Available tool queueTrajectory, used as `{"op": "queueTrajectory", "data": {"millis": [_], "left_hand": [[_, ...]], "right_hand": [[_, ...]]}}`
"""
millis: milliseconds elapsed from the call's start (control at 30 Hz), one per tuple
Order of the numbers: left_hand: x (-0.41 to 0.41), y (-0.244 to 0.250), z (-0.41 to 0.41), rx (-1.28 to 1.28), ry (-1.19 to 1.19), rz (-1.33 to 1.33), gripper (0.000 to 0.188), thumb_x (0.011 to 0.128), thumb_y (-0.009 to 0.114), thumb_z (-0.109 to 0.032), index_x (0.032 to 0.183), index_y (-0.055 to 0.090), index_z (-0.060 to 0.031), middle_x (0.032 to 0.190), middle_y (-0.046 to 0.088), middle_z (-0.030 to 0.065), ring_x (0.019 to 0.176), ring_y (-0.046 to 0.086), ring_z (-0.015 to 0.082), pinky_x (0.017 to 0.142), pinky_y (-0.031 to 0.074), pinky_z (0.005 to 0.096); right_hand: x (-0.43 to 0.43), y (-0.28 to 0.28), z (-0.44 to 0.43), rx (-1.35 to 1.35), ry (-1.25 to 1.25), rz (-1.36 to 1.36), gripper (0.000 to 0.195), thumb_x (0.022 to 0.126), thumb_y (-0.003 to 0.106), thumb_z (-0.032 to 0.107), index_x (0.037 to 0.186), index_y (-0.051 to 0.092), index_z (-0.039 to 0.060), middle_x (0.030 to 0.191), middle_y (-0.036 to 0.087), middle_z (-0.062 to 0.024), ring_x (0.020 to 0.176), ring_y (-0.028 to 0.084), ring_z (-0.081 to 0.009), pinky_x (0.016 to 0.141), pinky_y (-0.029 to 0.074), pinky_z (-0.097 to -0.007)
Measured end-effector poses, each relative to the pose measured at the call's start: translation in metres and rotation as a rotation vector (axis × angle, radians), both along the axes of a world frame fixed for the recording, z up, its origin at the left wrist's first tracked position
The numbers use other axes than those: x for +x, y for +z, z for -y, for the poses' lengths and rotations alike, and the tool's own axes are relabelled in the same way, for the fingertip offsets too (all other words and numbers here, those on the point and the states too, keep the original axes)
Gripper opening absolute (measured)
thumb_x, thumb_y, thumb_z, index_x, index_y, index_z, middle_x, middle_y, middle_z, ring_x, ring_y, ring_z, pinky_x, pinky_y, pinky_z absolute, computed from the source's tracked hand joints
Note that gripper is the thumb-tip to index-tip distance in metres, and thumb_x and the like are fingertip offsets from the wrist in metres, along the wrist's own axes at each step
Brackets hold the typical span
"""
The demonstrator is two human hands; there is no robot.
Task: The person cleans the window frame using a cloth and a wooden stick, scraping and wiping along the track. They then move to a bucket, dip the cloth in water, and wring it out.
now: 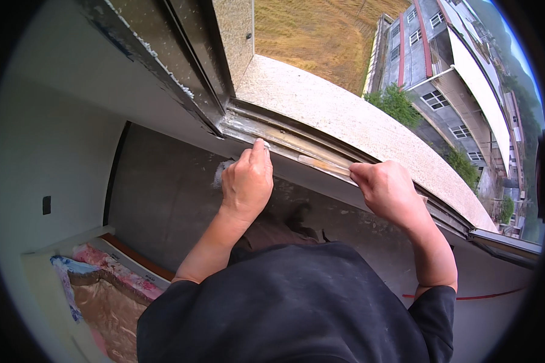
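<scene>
In front of me runs a metal window track [295,136], dusty and streaked with white residue. My left hand [249,179] is at its inner edge, fingertips pinched on a small white scrap [266,144] that is mostly hidden; I cannot tell whether it is putty or paper. Farther right along the track, my right hand [386,188] grips a slim, flat tan tool [323,164] between thumb and fingers. The tool's paler tip points left, toward my left hand, and lies along the track. The rest of it is hidden inside my grip, so its exact kind is unclear.
A speckled outer sill [309,97] lies beyond the track. The dark window frame [195,59] rises at left, with rough white filler along its edge. Below is a grey floor [163,181]; a bed with a brown satin cover [109,304] stands lower left. Buildings [436,90] are outside.
</scene>
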State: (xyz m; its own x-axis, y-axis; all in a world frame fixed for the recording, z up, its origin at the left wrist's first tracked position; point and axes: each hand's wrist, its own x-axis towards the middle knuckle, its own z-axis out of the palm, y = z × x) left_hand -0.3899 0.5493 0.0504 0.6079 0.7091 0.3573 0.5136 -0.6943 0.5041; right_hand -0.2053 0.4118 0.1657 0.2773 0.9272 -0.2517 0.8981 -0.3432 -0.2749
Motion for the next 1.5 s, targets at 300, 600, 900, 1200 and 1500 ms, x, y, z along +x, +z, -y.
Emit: {"op": "queueTrajectory", "data": {"millis": [300, 600, 900, 1200, 1500], "left_hand": [[0.001, -0.010, 0.000, 0.012, -0.021, 0.081, 0.021, 0.089, 0.055, -0.008, 0.104, 0.059, 0.0063, 0.075, 0.063, 0.0187, 0.062, 0.062, 0.0375, 0.054, 0.051, 0.0433], [0.011, -0.012, -0.003, 0.009, -0.013, 0.199, 0.008, 0.088, 0.054, -0.004, 0.085, 0.056, 0.0015, 0.069, 0.059, 0.0185, 0.063, 0.059, 0.0376, 0.055, 0.049, 0.0437], [-0.036, 0.007, 0.014, -0.123, -0.040, 0.198, 0.011, 0.081, 0.064, 0.001, 0.092, 0.064, 0.0026, 0.068, 0.059, 0.0133, 0.058, 0.059, 0.0228, 0.054, 0.046, 0.0322], [-0.029, -0.003, 0.008, -0.132, 0.013, 0.200, 0.022, 0.085, 0.058, -0.003, 0.106, 0.063, 0.0036, 0.072, 0.061, 0.0178, 0.062, 0.060, 0.0340, 0.057, 0.048, 0.0402], [-0.020, -0.022, -0.026, 0.084, -0.044, 0.171, 0.019, 0.092, 0.055, -0.009, 0.103, 0.063, 0.0045, 0.089, 0.067, 0.0210, 0.074, 0.064, 0.0336, 0.067, 0.050, 0.0375]], "right_hand": [[-0.018, -0.036, -0.033, 0.046, -0.011, -0.111, 0.018, 0.087, 0.055, 0.017, 0.077, 0.060, 0.0025, 0.068, 0.057, -0.0232, 0.070, 0.058, -0.0423, 0.062, 0.046, -0.0482], [-0.023, -0.056, -0.023, 0.223, -0.094, -0.284, 0.022, 0.088, 0.057, 0.020, 0.079, 0.062, 0.0018, 0.072, 0.059, -0.0218, 0.070, 0.058, -0.0410, 0.060, 0.046, -0.0447], [-0.050, -0.039, 0.007, 0.276, 0.128, 0.014, 0.012, 0.088, 0.052, 0.017, 0.082, 0.058, 0.0081, 0.060, 0.055, -0.0131, 0.056, 0.059, -0.0323, 0.049, 0.045, -0.0442], [-0.036, -0.027, 0.045, 0.382, -0.116, 0.086, 0.013, 0.085, 0.059, 0.016, 0.075, 0.056, 0.0081, 0.056, 0.054, -0.0112, 0.053, 0.058, -0.0304, 0.047, 0.044, -0.0432], [-0.035, -0.032, -0.008, 0.148, -0.180, -0.108, 0.017, 0.067, 0.057, 0.015, 0.069, 0.067, 0.0011, 0.066, 0.064, -0.0209, 0.063, 0.065, -0.0365, 0.058, 0.053, -0.0453]]}}
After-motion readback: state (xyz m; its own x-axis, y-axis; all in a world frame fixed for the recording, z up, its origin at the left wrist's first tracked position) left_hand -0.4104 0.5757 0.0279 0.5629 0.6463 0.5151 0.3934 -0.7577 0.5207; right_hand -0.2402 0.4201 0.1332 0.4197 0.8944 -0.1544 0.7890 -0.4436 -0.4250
